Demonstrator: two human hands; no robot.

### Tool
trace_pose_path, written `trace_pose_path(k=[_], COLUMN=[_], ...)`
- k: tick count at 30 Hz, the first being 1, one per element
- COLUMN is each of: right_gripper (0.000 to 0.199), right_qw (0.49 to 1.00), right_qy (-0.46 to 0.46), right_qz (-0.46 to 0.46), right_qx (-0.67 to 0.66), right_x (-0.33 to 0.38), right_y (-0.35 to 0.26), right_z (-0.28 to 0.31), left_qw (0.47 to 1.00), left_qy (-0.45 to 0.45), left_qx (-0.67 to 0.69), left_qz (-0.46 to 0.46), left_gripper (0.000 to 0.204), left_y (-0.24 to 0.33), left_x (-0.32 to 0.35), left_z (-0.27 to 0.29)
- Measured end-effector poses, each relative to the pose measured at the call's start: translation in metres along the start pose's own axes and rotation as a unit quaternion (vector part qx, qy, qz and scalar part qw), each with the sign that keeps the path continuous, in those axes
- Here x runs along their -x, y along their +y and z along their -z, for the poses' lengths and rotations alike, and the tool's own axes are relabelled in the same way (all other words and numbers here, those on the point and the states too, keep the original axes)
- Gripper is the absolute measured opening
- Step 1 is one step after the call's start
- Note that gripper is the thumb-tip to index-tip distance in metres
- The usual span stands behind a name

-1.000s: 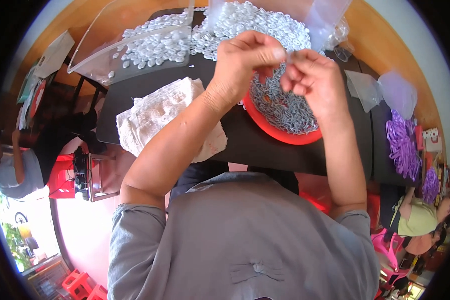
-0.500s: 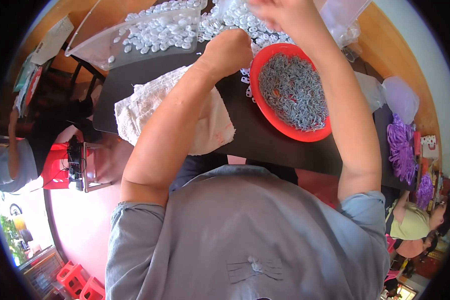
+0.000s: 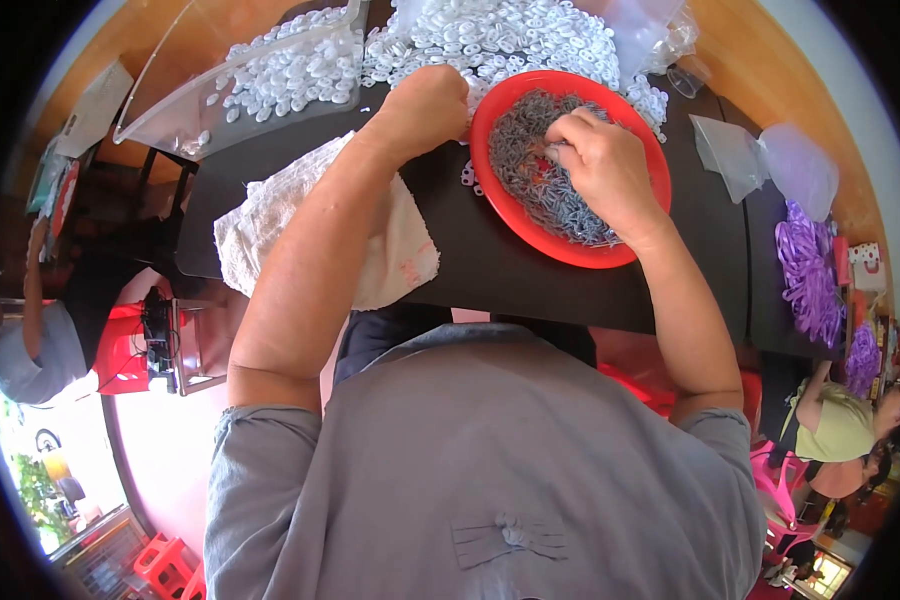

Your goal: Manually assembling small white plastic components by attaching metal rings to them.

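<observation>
- Two bare hands worked over a dark, flat counter (image 3: 490, 270): the left hand (image 3: 425, 105) was clenched into a fist at the left rim of a round red plastic bowl (image 3: 500, 200), and whether it gripped anything could not be told.
- The right hand (image 3: 600, 165) reached down into the bowl, its fingertips (image 3: 560, 135) pinched in a grip on a few of the small grey metal rings (image 3: 550, 200) heaped there.
- Those rings looked light, stiff and loose, likely to slip or tangle; a fingertip pinch on a few at a time seemed the best hold.
- The bowl sat near the counter's far edge, touching a pile of small white plastic rings (image 3: 500, 40) spread along that edge.
- A white lacy cloth (image 3: 270, 215) lay at the counter's near left corner, overhanging the edge beneath the left forearm.
- Bare counter showed between bowl and near edge; clear plastic bags (image 3: 760, 160) crowded the right side.
</observation>
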State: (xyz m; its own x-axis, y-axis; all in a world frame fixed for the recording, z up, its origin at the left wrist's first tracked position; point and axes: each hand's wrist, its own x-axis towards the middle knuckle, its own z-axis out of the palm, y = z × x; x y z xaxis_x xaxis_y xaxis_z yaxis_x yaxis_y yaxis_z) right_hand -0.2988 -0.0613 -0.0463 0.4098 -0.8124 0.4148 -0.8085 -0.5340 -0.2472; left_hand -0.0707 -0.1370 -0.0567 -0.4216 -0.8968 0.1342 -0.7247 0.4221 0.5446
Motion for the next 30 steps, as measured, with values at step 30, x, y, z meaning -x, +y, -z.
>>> trace_pose_path(k=[30], right_gripper=[0.013], right_qw=[0.847], right_qy=[0.006], right_qz=[-0.203], right_qx=[-0.491], right_x=[-0.002], right_y=[-0.002], right_z=[0.029], left_qw=[0.896], left_qy=[0.019], left_qx=[0.439], left_qz=[-0.070], left_gripper=[0.022], left_y=[0.070], left_x=[0.027], left_z=[-0.005])
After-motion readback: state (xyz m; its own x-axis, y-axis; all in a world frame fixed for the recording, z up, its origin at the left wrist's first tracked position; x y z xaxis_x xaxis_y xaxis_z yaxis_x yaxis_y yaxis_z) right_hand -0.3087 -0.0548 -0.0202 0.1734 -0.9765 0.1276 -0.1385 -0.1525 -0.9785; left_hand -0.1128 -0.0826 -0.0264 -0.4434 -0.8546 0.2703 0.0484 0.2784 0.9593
